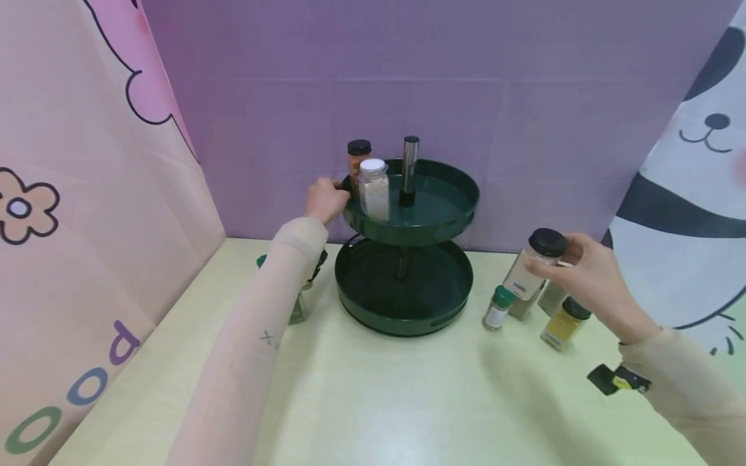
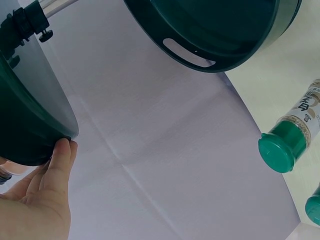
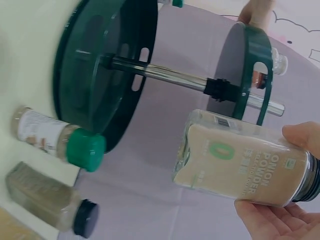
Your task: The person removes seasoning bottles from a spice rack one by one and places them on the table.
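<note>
A dark green two-tier round rack (image 1: 403, 323) with a metal centre post stands on the table. At the left of its upper tray (image 1: 440, 226) my left hand (image 1: 326, 199) grips the rim, fingers against the tray's underside in the left wrist view. Beside that hand, the upper tray bears a black-capped jar (image 1: 354, 169) with orange contents and a white-capped jar (image 1: 375, 194). My right hand (image 1: 594, 278) holds a clear, black-capped onion powder jar (image 3: 235, 162), tilted, above the table right of the rack. The lower tray (image 2: 225, 30) bears nothing visible.
Under my right hand stand a green-capped bottle (image 1: 497, 309), a black-capped jar of yellow powder (image 1: 562, 327) and other jars partly hidden. Left of the rack, bottles including a green-capped one (image 2: 282, 150) are mostly behind my left arm. A purple backdrop (image 1: 280, 116) hangs behind.
</note>
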A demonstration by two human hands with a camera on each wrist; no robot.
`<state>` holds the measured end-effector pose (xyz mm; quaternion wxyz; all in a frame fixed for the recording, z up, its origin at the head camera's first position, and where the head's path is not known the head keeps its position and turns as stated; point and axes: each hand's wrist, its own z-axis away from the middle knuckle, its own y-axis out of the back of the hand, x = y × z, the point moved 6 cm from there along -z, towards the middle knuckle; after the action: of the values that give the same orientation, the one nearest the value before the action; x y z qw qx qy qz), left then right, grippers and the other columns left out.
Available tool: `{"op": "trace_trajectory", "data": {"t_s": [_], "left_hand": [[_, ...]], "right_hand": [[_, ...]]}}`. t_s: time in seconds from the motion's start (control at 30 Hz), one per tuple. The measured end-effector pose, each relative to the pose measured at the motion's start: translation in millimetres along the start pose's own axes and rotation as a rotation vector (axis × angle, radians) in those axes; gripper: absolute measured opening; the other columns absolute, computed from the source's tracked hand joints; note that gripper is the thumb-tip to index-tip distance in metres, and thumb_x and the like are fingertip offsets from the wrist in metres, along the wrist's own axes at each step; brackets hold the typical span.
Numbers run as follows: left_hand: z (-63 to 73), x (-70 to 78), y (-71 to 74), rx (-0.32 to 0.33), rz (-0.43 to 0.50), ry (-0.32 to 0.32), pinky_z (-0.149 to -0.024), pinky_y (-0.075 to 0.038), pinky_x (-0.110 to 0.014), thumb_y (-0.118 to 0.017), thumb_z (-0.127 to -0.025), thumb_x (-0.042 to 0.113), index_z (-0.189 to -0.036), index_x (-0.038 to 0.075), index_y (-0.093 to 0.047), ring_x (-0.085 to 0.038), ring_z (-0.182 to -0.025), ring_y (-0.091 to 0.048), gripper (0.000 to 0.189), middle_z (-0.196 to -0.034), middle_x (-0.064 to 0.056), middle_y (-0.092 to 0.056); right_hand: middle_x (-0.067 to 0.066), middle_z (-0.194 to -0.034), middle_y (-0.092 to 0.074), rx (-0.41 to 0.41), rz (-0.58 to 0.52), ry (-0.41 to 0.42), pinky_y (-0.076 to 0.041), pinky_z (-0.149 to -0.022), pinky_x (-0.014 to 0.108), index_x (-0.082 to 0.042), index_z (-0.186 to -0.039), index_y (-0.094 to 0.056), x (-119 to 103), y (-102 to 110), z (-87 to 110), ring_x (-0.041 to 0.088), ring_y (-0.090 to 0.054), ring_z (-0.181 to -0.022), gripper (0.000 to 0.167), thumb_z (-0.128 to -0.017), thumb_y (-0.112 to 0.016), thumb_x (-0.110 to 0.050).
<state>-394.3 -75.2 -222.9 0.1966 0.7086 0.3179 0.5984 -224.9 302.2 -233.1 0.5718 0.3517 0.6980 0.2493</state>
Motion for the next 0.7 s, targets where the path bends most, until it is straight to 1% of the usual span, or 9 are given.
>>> {"op": "trace_trajectory", "data": {"t_s": [0.1,0.17,0.23,0.3,0.43,0.5,0.53,0.6,0.7], "left_hand": [[0.4,-0.2,-0.1,-0.005,0.007,0.005,-0.087,-0.045,-0.038,-0.052,-0.084,0.018,-0.112,0.005,-0.065,-0.027,-0.101,-0.056,0.033,-0.111,-0.013,-0.064],[1.2,0.1,-0.1,-0.008,0.014,0.004,-0.087,-0.046,-0.038,-0.052,-0.084,0.017,-0.112,0.005,-0.065,-0.027,-0.101,-0.056,0.033,-0.111,-0.013,-0.064],[2.3,0.4,0.5,-0.006,0.017,0.005,-0.087,-0.045,-0.038,-0.052,-0.084,0.016,-0.112,0.005,-0.065,-0.027,-0.101,-0.056,0.033,-0.111,-0.013,-0.064],[3.4,0.7,1.3,-0.005,0.017,0.007,-0.088,-0.045,-0.038,-0.051,-0.083,0.016,-0.112,0.005,-0.065,-0.027,-0.102,-0.056,0.034,-0.112,-0.013,-0.064],[4.7,1.6,2.5,-0.008,0.012,0.007,-0.088,-0.045,-0.037,-0.051,-0.084,0.016,-0.114,0.006,-0.064,-0.027,-0.103,-0.055,0.034,-0.112,-0.012,-0.064],[4.9,1.8,2.9,-0.01,0.01,0.006,-0.088,-0.045,-0.037,-0.051,-0.084,0.016,-0.113,0.005,-0.064,-0.028,-0.103,-0.055,0.034,-0.112,-0.013,-0.064],[4.8,1.7,3.0,-0.009,0.009,0.005,-0.088,-0.045,-0.037,-0.051,-0.084,0.016,-0.113,0.006,-0.065,-0.027,-0.103,-0.055,0.034,-0.112,-0.013,-0.064],[4.9,1.1,3.0,-0.008,0.011,0.007,-0.088,-0.045,-0.037,-0.051,-0.084,0.016,-0.113,0.005,-0.064,-0.027,-0.103,-0.055,0.034,-0.112,-0.013,-0.064],[4.9,0.3,2.9,-0.005,0.007,0.008,-0.088,-0.045,-0.037,-0.051,-0.084,0.016,-0.113,0.006,-0.065,-0.027,-0.103,-0.055,0.034,-0.112,-0.013,-0.064]], "right_hand": [[0.021,-0.113,-0.057,-0.006,0.031,0.005,-0.042,-0.073,0.026,0.002,-0.12,-0.045,8.8,-1.3,4.8,-0.014,-0.046,-0.078,0.065,-0.079,-0.066,-0.044],[0.022,-0.112,-0.058,-0.015,0.037,-0.002,-0.042,-0.072,0.026,0.002,-0.119,-0.046,14.7,-3.1,8.0,-0.016,-0.045,-0.076,0.065,-0.079,-0.066,-0.044],[0.023,-0.113,-0.058,-0.027,0.042,-0.012,-0.043,-0.072,0.028,0.002,-0.12,-0.045,20.6,-5.7,11.1,-0.008,-0.051,-0.08,0.066,-0.079,-0.066,-0.045],[0.024,-0.117,-0.056,-0.034,0.034,-0.026,-0.044,-0.072,0.028,0.003,-0.122,-0.044,26.6,-8.3,14.1,0.007,-0.057,-0.09,0.067,-0.08,-0.066,-0.045],[0.026,-0.118,-0.055,-0.028,0.029,-0.052,-0.045,-0.069,0.025,0.005,-0.121,-0.044,40.2,-13.9,18.5,0.021,-0.057,-0.097,0.067,-0.079,-0.067,-0.042],[0.027,-0.115,-0.056,-0.024,0.037,-0.067,-0.046,-0.068,0.025,0.006,-0.12,-0.044,47.4,-17.6,19.8,0.023,-0.059,-0.094,0.067,-0.079,-0.068,-0.042],[0.029,-0.114,-0.057,-0.027,0.038,-0.078,-0.047,-0.069,0.028,0.007,-0.12,-0.044,51.0,-19.7,20.5,0.024,-0.059,-0.093,0.068,-0.079,-0.068,-0.042],[0.032,-0.114,-0.055,-0.041,0.034,-0.095,-0.049,-0.071,0.037,0.01,-0.122,-0.042,57.5,-24.8,22.4,0.037,-0.057,-0.097,0.071,-0.08,-0.067,-0.042],[0.034,-0.116,-0.054,-0.055,0.024,-0.107,-0.048,-0.076,0.046,0.011,-0.124,-0.04,65.5,-31.3,25.0,0.043,-0.054,-0.102,0.073,-0.08,-0.067,-0.04]]}}
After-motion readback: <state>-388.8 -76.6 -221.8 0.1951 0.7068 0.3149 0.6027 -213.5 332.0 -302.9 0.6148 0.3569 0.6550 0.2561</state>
